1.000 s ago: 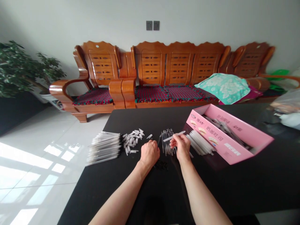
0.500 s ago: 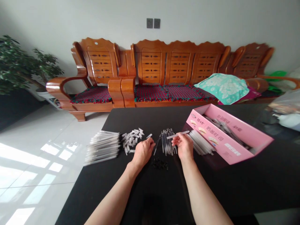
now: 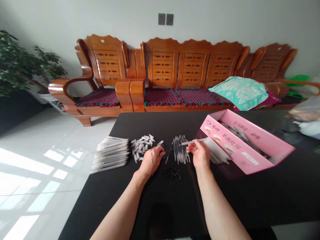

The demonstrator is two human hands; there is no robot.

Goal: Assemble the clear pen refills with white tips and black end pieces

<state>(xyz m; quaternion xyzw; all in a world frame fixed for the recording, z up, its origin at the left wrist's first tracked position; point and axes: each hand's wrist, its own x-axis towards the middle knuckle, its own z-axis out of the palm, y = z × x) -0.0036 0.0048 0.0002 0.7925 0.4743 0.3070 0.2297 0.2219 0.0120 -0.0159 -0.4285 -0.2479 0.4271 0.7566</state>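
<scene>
My right hand [image 3: 200, 155] pinches a thin clear pen tube [image 3: 193, 142] between thumb and fingertips, holding it level just above the black table [image 3: 250, 193], its far end pointing toward the pink box [image 3: 240, 151]. My left hand [image 3: 151, 159] rests on the table with fingers curled loosely; its tips lie just beside a thin dark refill [image 3: 169, 154], but I cannot tell whether they actually grip it or only touch it.

I judge the tube to be very light, stiff and smooth, so it could slip or roll. Gripping near one end, as I do, leaves the other end free; squeezing hard seems needless, and it might crack if bent.

Just before my hands lies a small heap of black tips [image 3: 172, 173], too small to make out singly. Between my hands stands a fan of refills [image 3: 180, 152], and behind my right hand a row of clear tubes [image 3: 217, 151], partly covered by that hand. To the left lie white caps [image 3: 142, 147] in a loose scatter, then a stack of finished pens [image 3: 111, 155].

The box's near wall hides most of what is inside; only grey sticks show. Beyond the table stands a wooden bench [image 3: 190, 76] with a green cloth [image 3: 240, 91]. At the right edge a plastic bag [image 3: 306, 115] is cut off and blurred.
</scene>
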